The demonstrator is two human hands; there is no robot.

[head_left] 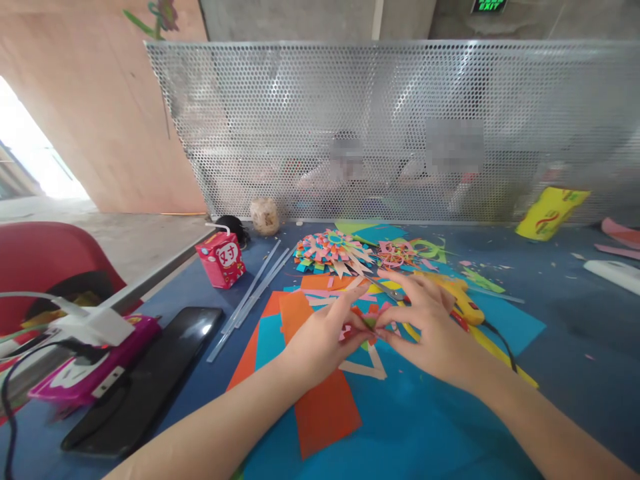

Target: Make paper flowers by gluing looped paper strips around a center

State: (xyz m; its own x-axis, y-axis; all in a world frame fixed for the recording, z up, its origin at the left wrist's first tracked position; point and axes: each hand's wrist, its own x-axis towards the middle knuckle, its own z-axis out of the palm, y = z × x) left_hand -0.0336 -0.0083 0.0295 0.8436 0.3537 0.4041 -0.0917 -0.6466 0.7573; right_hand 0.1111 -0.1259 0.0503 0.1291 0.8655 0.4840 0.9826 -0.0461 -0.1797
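Observation:
Between the fingertips of my left hand (pixel 325 333) and my right hand (pixel 423 327) is a small folded paper piece (pixel 369 319) in orange, pink and green. Both hands pinch it, and the fingers cover part of it. Sheets of blue paper (pixel 400 413) and orange paper (pixel 327 407) lie below my hands. Scissors (pixel 387 289) with yellow handles rest just behind, partly covered by my right hand. A yellow glue gun (pixel 463 303) lies beyond my right hand. Farther back sits a layered, fringed paper flower (pixel 333 250) in several colours.
Clear glue sticks (pixel 255 293), a red drink carton (pixel 220 260) and a black phone (pixel 150 380) lie on the left. A purple power strip (pixel 95 367) with cables is at the left edge. Paper scraps (pixel 397 255), a yellow packet (pixel 553 213) and a perforated metal screen (pixel 310 133) are farther back.

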